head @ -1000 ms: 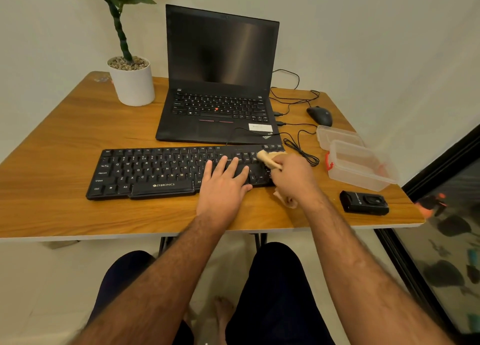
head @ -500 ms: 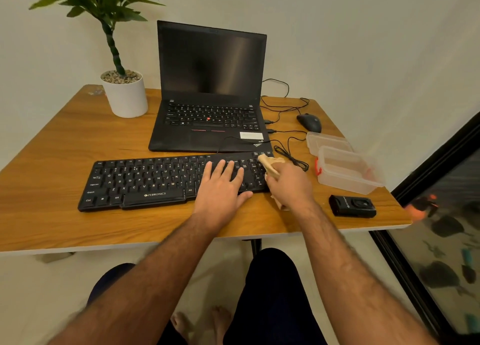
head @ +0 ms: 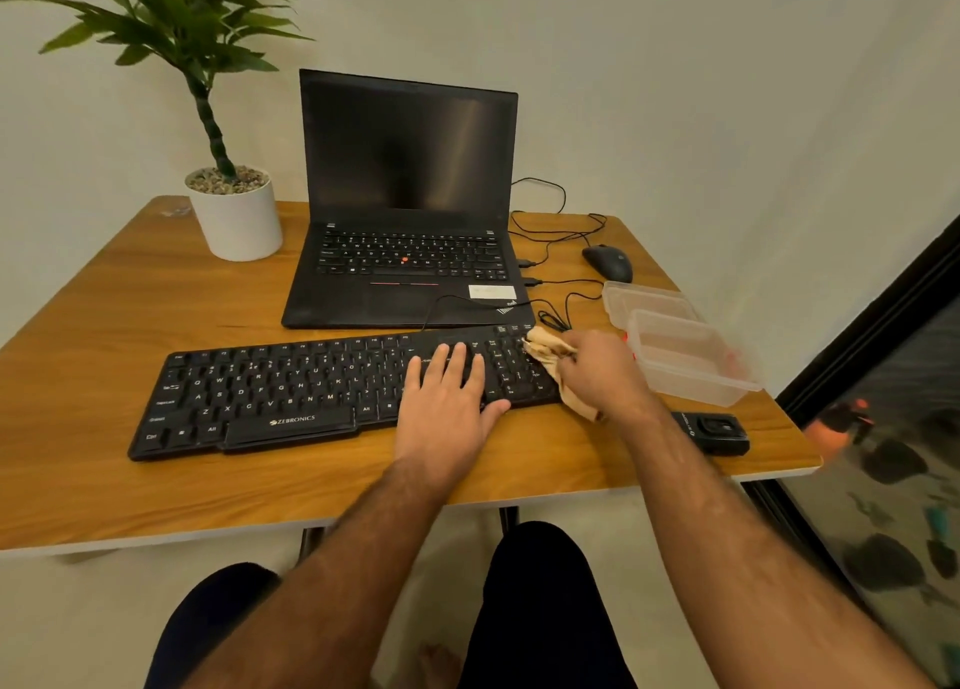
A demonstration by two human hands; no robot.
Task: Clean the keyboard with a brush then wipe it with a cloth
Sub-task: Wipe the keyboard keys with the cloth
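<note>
With my left hand flat on the keyboard, my right hand grips the cloth at its right end, so brushing is probably finished and wiping remains.

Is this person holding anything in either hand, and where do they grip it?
The right hand grips a tan cloth, bunched around its middle, at the keyboard's right end. The left hand holds nothing; it rests flat on the keys.

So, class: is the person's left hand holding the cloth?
No, the left hand lies flat on the keyboard, while the right hand grips the cloth.
</note>
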